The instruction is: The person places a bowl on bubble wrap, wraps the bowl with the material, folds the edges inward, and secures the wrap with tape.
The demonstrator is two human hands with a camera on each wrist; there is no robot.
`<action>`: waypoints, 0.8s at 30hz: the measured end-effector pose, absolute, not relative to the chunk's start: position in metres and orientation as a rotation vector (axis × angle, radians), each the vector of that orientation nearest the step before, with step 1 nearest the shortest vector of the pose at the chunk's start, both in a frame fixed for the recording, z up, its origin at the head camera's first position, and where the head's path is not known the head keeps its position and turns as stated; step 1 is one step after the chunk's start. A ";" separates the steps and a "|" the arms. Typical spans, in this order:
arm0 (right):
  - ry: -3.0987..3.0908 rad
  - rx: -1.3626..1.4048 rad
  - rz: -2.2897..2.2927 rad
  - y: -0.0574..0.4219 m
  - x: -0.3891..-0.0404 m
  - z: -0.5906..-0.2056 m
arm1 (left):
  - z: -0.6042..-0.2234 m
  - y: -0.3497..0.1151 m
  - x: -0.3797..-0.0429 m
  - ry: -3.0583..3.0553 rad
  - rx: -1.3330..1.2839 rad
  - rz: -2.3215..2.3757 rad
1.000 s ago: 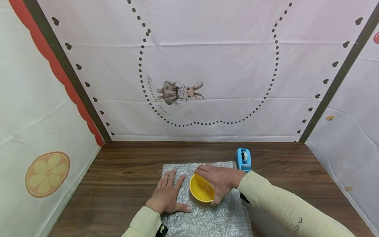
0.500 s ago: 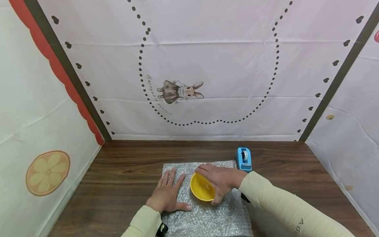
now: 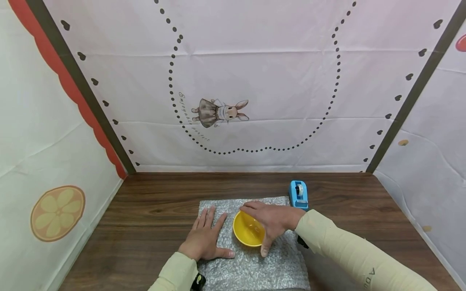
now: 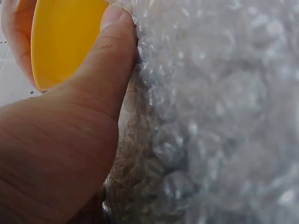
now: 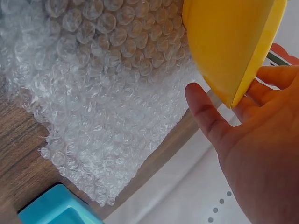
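A yellow bowl point(image 3: 248, 230) sits upright on a sheet of bubble wrap point(image 3: 255, 271). My left hand point(image 3: 204, 238) lies flat on the wrap to the left of the bowl, fingers spread. In the left wrist view its thumb point(image 4: 105, 56) stretches over the wrap beside the bowl. My right hand point(image 3: 272, 222) is over the bowl's right side, with its fingers near the far rim. The right wrist view has the thumb point(image 5: 208, 112) straight and apart from the bowl point(image 5: 231, 42); the fingertips are partly hidden behind the rim, so contact cannot be told.
A blue tape dispenser point(image 3: 299, 195) stands on the brown wooden table point(image 3: 156, 210) by the wrap's far right corner. A printed cloth point(image 3: 276, 89) hangs as a wall at the back, with similar cloths at both sides.
My right thumb has straightened and moved away from the bowl's near rim. The bowl, the wrap and my left hand have stayed in place.
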State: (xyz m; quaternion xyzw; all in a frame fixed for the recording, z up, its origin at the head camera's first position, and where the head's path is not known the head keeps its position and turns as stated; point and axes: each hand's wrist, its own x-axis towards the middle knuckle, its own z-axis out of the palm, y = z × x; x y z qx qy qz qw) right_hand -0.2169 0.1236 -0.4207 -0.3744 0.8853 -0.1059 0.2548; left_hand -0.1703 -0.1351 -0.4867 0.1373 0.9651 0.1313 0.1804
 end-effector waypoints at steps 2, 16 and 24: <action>2.399 -1.003 -0.309 0.124 -0.216 -0.421 | -0.481 -0.134 -0.169 2.724 0.378 0.362; 2.404 -1.021 -0.394 0.132 -0.215 -0.422 | -0.478 -0.131 -0.165 2.741 0.377 0.339; 2.421 -0.997 -0.399 0.140 -0.211 -0.419 | -0.476 -0.131 -0.164 2.742 0.376 0.345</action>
